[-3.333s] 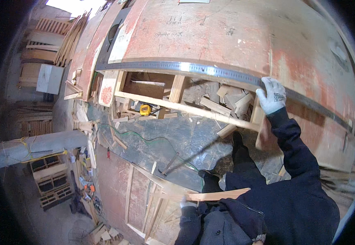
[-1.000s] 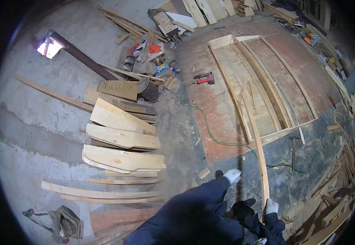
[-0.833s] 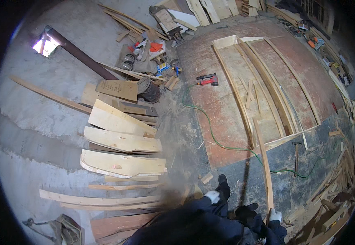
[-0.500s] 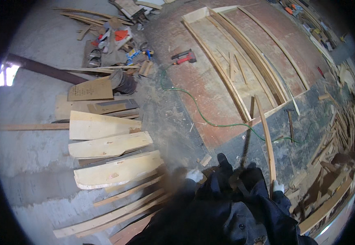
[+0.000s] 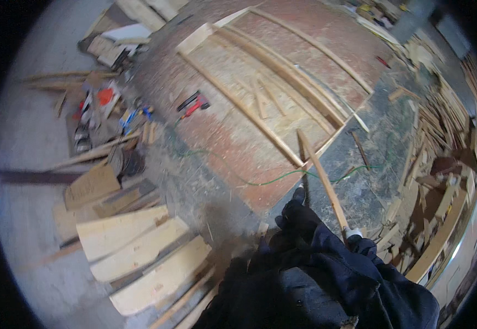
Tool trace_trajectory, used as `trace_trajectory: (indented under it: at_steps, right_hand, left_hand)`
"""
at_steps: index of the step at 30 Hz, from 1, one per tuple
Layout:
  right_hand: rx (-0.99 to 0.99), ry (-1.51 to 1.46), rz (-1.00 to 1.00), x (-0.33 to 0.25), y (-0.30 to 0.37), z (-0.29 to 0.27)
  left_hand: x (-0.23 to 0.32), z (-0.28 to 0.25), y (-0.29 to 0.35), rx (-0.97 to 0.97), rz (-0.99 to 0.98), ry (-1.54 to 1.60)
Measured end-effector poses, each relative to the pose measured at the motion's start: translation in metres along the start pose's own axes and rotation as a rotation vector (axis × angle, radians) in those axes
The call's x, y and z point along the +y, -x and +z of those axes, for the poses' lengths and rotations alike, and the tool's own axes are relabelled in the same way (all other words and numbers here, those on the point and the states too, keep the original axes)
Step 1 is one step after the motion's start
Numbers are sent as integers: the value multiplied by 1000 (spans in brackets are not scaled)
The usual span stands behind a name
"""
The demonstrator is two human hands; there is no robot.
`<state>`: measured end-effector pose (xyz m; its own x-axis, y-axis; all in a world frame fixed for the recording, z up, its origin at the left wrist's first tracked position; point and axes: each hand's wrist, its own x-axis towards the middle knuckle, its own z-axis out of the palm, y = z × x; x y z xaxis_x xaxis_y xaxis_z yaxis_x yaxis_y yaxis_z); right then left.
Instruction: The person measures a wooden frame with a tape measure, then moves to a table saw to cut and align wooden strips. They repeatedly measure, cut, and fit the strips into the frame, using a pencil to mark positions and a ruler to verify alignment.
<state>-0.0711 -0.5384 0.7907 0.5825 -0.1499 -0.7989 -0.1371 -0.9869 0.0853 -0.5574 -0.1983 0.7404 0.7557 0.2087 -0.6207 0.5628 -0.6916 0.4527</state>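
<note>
My right hand (image 5: 352, 233), in a white glove, is closed round the near end of a long wooden strip (image 5: 326, 183). The strip slants away from me, its far end over the near corner of a long wooden frame (image 5: 238, 104) on the floor. Inside this frame lie several loose short sticks (image 5: 260, 98). My left hand does not show; dark clothing fills the place below the small wood block (image 5: 263, 227). A thin green hose (image 5: 249, 182) crosses the floor in front of my feet, passing behind the strip.
A red and black nail gun (image 5: 196, 104) lies left of the frame. Cut boards (image 5: 139, 241) are spread at the near left. A hammer-like tool (image 5: 360, 149) rests right of the strip. Scrap wood (image 5: 436, 126) is heaped along the right side. Tools and rags clutter the far left.
My view has swung, so the frame and boards sit further left. My left glove has dropped out of sight. My right hand still grips the strip, and one foot has stepped forward.
</note>
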Motion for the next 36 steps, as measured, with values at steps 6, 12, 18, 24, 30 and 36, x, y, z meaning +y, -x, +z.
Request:
trace_trajectory:
  at_steps: [6,12,18,24,30,36]
  right_hand:
    - [-162,71,45,-22,9,-31]
    - [-236,31,89,-30,27,-58]
    - [-169,-323,249,-47,61,-38]
    - [-38,-408,184,-96,130,7]
    - [68,-363,47,-118,220,4]
    - [42,-318,-150,-76,262,-11]
  left_hand:
    - [21,-81,-23,-42,-340,198]
    - [-6,-137,-133,-48,-152,141]
    - [38,-225,-297,-186,78,98]
    - [69,-272,-384,-300,269,-45]
    - [73,-297,-391,-352,428,-192]
    - [92,-278,-361,-376,520,-292]
